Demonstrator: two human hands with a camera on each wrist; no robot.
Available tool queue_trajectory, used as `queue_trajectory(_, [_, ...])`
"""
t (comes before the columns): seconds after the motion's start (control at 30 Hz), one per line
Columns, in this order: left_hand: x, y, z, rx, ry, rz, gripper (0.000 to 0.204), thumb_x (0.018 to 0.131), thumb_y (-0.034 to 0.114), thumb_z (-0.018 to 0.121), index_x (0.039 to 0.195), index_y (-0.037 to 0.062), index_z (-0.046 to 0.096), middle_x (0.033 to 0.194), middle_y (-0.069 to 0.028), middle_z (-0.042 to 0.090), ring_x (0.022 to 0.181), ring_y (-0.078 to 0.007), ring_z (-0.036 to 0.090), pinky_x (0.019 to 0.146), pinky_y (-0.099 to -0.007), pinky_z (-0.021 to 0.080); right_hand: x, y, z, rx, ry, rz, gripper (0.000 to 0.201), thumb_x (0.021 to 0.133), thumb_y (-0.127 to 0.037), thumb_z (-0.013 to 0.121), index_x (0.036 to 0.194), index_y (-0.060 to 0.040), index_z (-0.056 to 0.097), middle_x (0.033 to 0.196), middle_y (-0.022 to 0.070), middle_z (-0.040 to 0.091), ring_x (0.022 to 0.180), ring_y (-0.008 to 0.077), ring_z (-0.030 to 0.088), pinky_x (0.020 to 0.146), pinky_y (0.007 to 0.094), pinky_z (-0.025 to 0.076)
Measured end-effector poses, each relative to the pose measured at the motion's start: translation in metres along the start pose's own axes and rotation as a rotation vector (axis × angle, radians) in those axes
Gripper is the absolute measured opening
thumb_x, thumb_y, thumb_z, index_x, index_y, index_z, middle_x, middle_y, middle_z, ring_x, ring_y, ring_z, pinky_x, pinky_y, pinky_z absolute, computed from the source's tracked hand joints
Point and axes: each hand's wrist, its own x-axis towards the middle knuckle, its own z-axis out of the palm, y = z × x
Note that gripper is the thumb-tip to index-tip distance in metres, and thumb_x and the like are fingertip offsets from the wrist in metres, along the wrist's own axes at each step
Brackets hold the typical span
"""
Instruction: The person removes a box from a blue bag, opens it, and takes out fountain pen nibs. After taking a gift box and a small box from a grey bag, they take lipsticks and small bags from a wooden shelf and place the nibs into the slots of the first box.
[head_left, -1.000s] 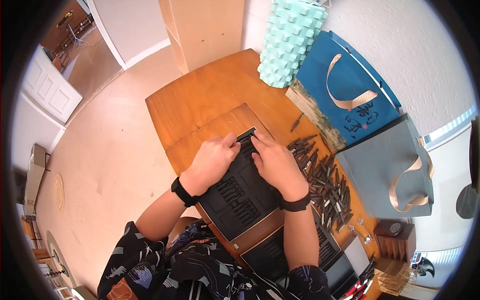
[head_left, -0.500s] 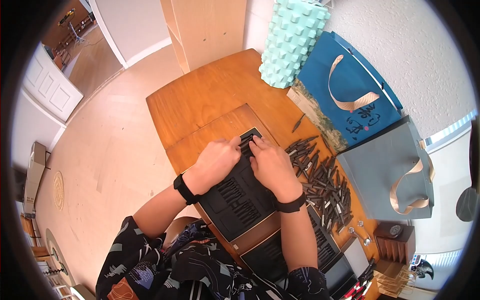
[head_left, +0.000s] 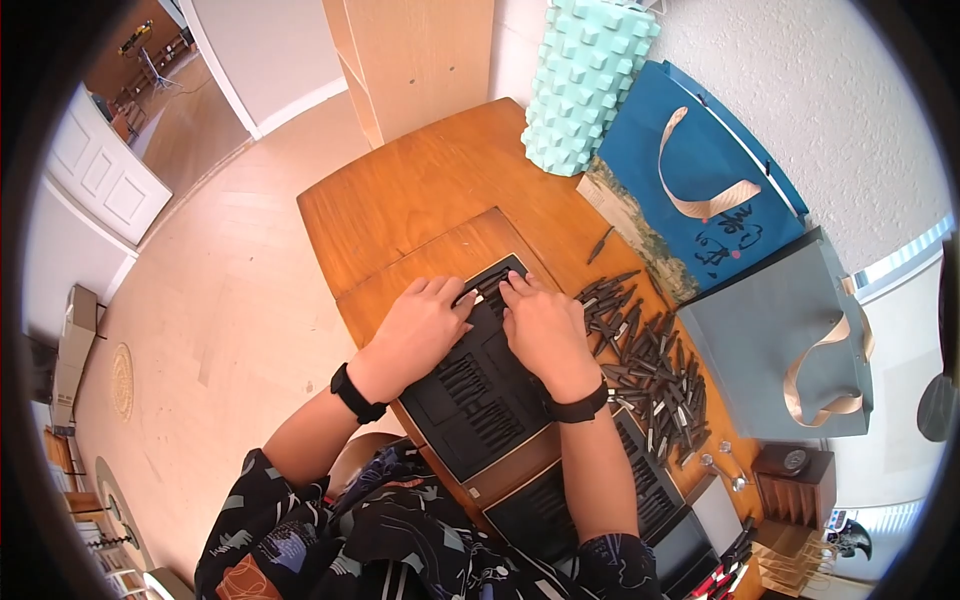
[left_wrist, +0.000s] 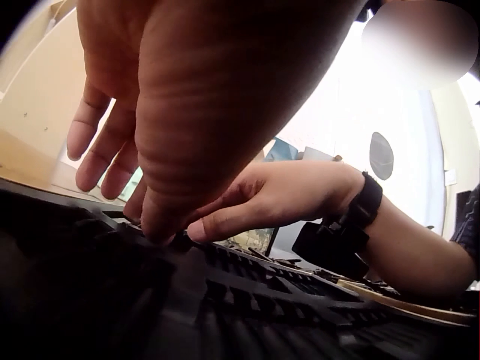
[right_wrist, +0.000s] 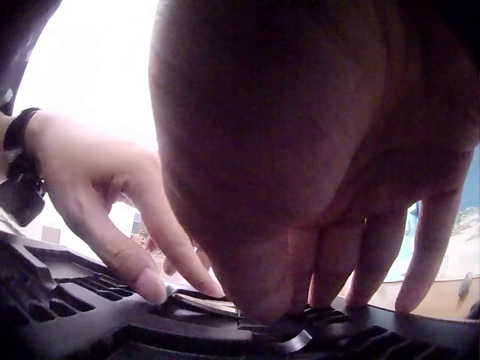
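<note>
A black slotted tray (head_left: 432,408) lies on the wooden table in the head view, both hands over its far end. The left hand (head_left: 412,330) pinches a slim dark pen-shaped piece (head_left: 478,298) with a pale part, low at the slots, between thumb and forefinger; its other fingers are extended. Beside it, the right hand (head_left: 548,335) rests straight fingertips on the far right of the tray. In the right wrist view, those fingers (right_wrist: 367,262) point down onto the slots. Many nearer slots show in the left wrist view as a dark insert (left_wrist: 255,307).
A heap of similar dark pieces (head_left: 650,385) lies right of the tray, one loose piece (head_left: 600,245) beyond it. A second slotted tray (head_left: 530,512) sits nearer the body. Blue (head_left: 690,180) and grey (head_left: 770,345) bags and a mint foam roller (head_left: 585,90) stand along the wall.
The left thumb and forefinger have spread slightly, so the piece's pale part now shows between them. The right fingertips have shifted a little on the tray's far end.
</note>
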Motion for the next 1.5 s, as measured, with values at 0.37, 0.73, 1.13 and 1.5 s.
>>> queue_trajectory(0.37, [-0.023,-0.005,0.0,0.001,-0.011,-0.013,0.045,0.095,0.033,0.073,0.127,0.0002,0.072,0.146,-0.0137,0.063,0.136,-0.0322,0.057,0.11,-0.0436,0.046,-0.001,-0.003,-0.001,-0.006,0.002,-0.015,0.034,0.094,-0.015,0.067,0.127,-0.0115,0.075,0.137,0.0116,0.071,0.126,0.0293,0.069,0.088,0.0463,0.062])
queue_trajectory(0.73, [-0.013,0.001,0.01,0.127,-0.04,0.037,0.059,0.092,0.045,0.073,0.12,-0.0077,0.072,0.138,-0.018,0.066,0.131,-0.0321,0.059,0.113,-0.0448,0.045,0.0,-0.007,0.012,-0.079,0.017,-0.01,0.039,0.089,-0.016,0.069,0.127,-0.0083,0.075,0.138,0.0153,0.07,0.127,0.0323,0.067,0.091,0.0443,0.061])
queue_trajectory(1.13, [0.04,0.02,-0.016,0.022,-0.159,0.028,0.038,0.093,0.039,0.073,0.096,0.0012,0.077,0.102,-0.0125,0.074,0.095,-0.0305,0.071,0.086,-0.0436,0.056,-0.034,0.071,-0.081,0.204,0.231,0.407,0.022,0.097,-0.025,0.064,0.103,-0.0103,0.079,0.093,0.0179,0.077,0.09,0.0413,0.073,0.081,0.0518,0.059])
queue_trajectory(1.5, [0.124,0.08,0.045,-0.044,-0.047,0.067,0.023,0.088,0.028,0.078,0.085,0.0055,0.072,0.081,-0.0149,0.069,0.078,-0.0362,0.073,0.065,-0.0474,0.058,-0.055,0.103,-0.1,0.336,0.185,0.561,0.027,0.098,-0.028,0.066,0.11,-0.0069,0.079,0.099,0.0192,0.077,0.097,0.0404,0.073,0.089,0.0483,0.057])
